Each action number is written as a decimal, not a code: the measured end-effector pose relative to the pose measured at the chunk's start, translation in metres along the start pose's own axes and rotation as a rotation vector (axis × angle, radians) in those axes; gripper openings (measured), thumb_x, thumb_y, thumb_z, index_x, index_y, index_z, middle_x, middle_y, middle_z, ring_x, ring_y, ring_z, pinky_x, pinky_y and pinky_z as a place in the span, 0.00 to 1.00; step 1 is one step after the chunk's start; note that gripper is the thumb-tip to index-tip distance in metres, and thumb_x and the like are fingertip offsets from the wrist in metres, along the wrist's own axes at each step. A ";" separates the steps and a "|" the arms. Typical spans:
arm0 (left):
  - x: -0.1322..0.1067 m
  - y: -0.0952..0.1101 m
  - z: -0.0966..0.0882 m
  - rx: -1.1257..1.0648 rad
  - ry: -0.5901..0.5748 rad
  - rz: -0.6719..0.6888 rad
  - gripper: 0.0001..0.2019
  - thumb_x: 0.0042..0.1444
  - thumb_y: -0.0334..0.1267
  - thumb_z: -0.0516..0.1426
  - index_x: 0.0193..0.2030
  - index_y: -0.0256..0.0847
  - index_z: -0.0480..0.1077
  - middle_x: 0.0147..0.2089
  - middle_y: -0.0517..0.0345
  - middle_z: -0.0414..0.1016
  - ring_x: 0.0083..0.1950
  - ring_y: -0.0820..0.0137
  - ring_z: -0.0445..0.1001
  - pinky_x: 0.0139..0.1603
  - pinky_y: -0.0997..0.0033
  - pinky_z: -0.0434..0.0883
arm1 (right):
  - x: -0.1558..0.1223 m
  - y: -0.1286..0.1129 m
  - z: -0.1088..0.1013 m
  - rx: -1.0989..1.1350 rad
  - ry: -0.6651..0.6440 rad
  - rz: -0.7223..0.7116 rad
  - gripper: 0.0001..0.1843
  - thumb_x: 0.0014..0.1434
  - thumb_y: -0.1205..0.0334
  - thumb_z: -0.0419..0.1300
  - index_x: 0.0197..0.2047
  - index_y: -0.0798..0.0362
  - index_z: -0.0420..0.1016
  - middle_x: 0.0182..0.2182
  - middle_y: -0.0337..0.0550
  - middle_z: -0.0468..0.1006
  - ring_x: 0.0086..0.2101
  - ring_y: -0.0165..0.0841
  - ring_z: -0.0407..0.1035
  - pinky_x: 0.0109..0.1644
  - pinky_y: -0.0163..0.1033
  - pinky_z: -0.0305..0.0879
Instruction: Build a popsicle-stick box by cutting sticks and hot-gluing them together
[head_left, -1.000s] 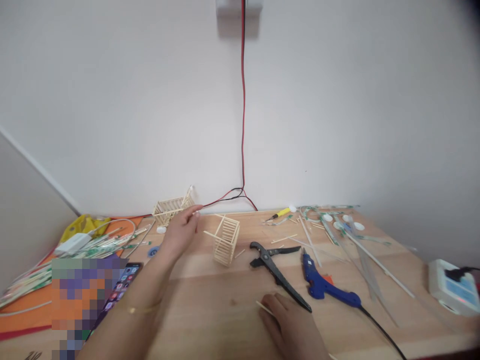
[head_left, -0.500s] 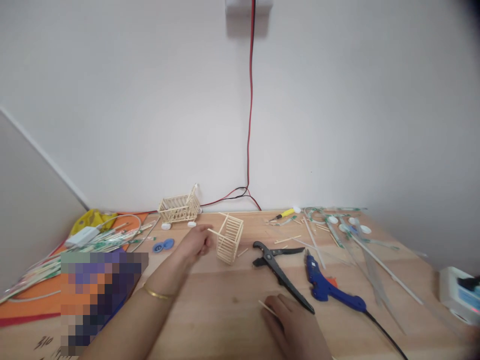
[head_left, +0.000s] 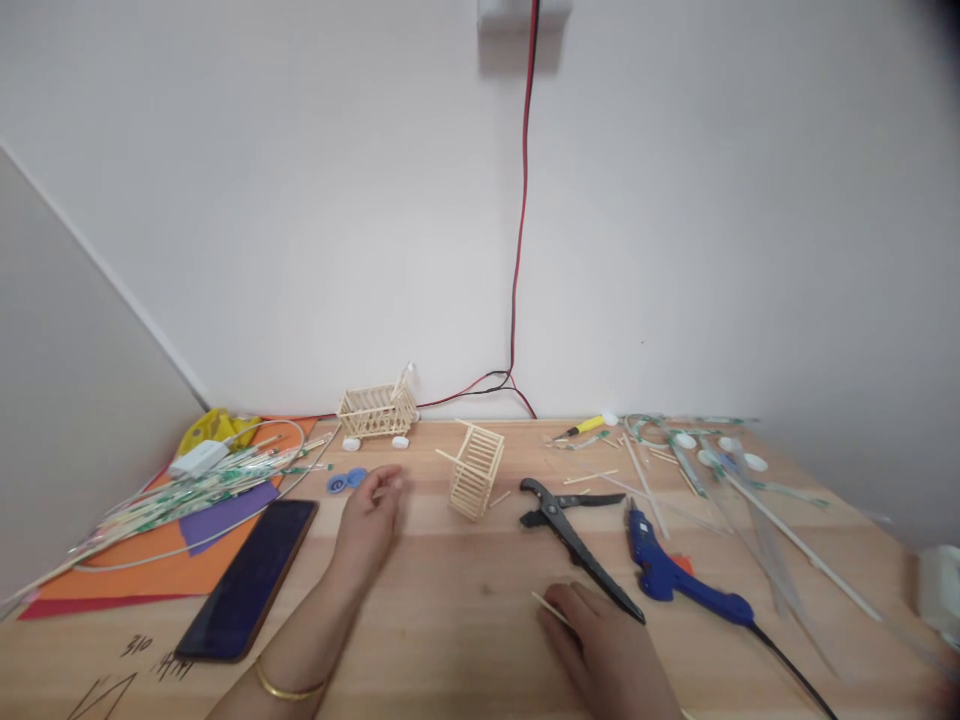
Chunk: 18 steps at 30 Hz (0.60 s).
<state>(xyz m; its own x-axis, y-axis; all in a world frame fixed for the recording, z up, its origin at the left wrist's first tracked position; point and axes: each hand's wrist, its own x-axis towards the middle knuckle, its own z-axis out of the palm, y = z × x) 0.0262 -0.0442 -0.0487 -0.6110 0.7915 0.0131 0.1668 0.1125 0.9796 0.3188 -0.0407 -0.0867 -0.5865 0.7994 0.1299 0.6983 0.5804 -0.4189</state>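
Observation:
My left hand [head_left: 371, 515] rests on the wooden table with its fingers loosely curled and apart, holding nothing. Just beyond it lie two blue bottle caps [head_left: 346, 481]. To its right, a small frame made of wooden sticks [head_left: 476, 472] stands tilted on the table, apart from the hand. My right hand [head_left: 592, 635] is low on the table, closed on a thin wooden stick [head_left: 549, 606] whose tip pokes out to the left. Black-handled cutters [head_left: 574, 540] lie beside that hand, and a blue glue gun [head_left: 667, 578] is further right.
A stick cart with white wheels [head_left: 377, 410] stands by the wall. At left are a phone [head_left: 251, 580], coloured paper [head_left: 150, 575], a charger [head_left: 199, 459] and wrapped sticks [head_left: 217, 483]. Glue sticks [head_left: 799, 545], white caps [head_left: 755, 462] and a yellow-handled knife [head_left: 585, 427] lie at right.
My left hand has drawn back left from beside the stick frame, towards me. My right hand stays in place with its stick. The whole view has shifted slightly.

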 end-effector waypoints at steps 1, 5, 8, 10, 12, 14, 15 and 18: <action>-0.001 0.000 -0.001 0.038 0.055 0.047 0.22 0.48 0.51 0.56 0.45 0.38 0.68 0.27 0.61 0.67 0.21 0.76 0.60 0.21 0.76 0.57 | 0.000 0.000 0.000 0.004 0.003 0.001 0.12 0.64 0.59 0.45 0.37 0.50 0.68 0.32 0.42 0.75 0.33 0.34 0.71 0.36 0.36 0.62; -0.008 0.001 -0.007 0.195 0.204 0.302 0.19 0.52 0.49 0.54 0.46 0.39 0.68 0.30 0.59 0.66 0.29 0.71 0.66 0.30 0.73 0.64 | 0.001 -0.002 -0.002 0.026 0.005 0.018 0.12 0.64 0.59 0.46 0.37 0.50 0.68 0.33 0.42 0.74 0.34 0.33 0.70 0.37 0.36 0.60; -0.015 0.006 -0.008 0.328 0.259 0.564 0.12 0.56 0.42 0.53 0.44 0.39 0.68 0.30 0.60 0.63 0.32 0.71 0.65 0.36 0.71 0.65 | 0.002 -0.004 -0.004 0.047 0.008 0.035 0.11 0.64 0.60 0.46 0.36 0.50 0.68 0.33 0.41 0.74 0.34 0.33 0.70 0.37 0.35 0.59; -0.022 0.014 -0.009 0.393 0.298 0.753 0.07 0.56 0.36 0.54 0.41 0.40 0.68 0.30 0.60 0.63 0.32 0.72 0.64 0.36 0.72 0.64 | 0.002 -0.005 -0.005 0.057 0.009 0.042 0.10 0.64 0.61 0.47 0.36 0.50 0.68 0.33 0.41 0.74 0.35 0.33 0.69 0.37 0.35 0.59; -0.031 0.023 -0.009 0.422 0.324 0.920 0.06 0.54 0.31 0.55 0.40 0.40 0.68 0.31 0.59 0.65 0.33 0.72 0.65 0.35 0.72 0.63 | 0.002 -0.006 -0.005 0.059 0.009 0.046 0.10 0.64 0.61 0.47 0.36 0.50 0.68 0.33 0.40 0.74 0.35 0.32 0.69 0.37 0.35 0.58; -0.043 0.032 -0.010 0.421 0.310 1.024 0.08 0.53 0.27 0.55 0.40 0.39 0.68 0.33 0.58 0.67 0.34 0.72 0.66 0.35 0.73 0.64 | 0.001 -0.006 -0.005 0.056 0.006 0.052 0.10 0.63 0.61 0.47 0.36 0.50 0.68 0.33 0.40 0.73 0.35 0.32 0.69 0.37 0.35 0.58; -0.049 0.034 -0.011 0.415 0.285 1.049 0.10 0.52 0.25 0.55 0.41 0.39 0.68 0.34 0.57 0.67 0.34 0.72 0.66 0.35 0.73 0.64 | 0.001 -0.006 -0.005 0.054 0.004 0.056 0.10 0.63 0.61 0.47 0.36 0.50 0.69 0.33 0.40 0.73 0.35 0.32 0.69 0.37 0.35 0.57; -0.068 0.035 -0.010 0.391 0.193 1.101 0.14 0.51 0.22 0.55 0.44 0.37 0.68 0.35 0.55 0.67 0.35 0.73 0.68 0.34 0.74 0.66 | 0.002 -0.006 -0.005 0.048 -0.007 0.070 0.09 0.62 0.61 0.49 0.36 0.50 0.69 0.33 0.39 0.74 0.36 0.32 0.69 0.38 0.34 0.57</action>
<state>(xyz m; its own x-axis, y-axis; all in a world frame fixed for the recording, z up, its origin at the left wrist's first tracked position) 0.0659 -0.1002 -0.0131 -0.0917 0.4775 0.8738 0.8808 -0.3705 0.2949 0.3154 -0.0422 -0.0792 -0.5399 0.8367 0.0923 0.7177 0.5148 -0.4689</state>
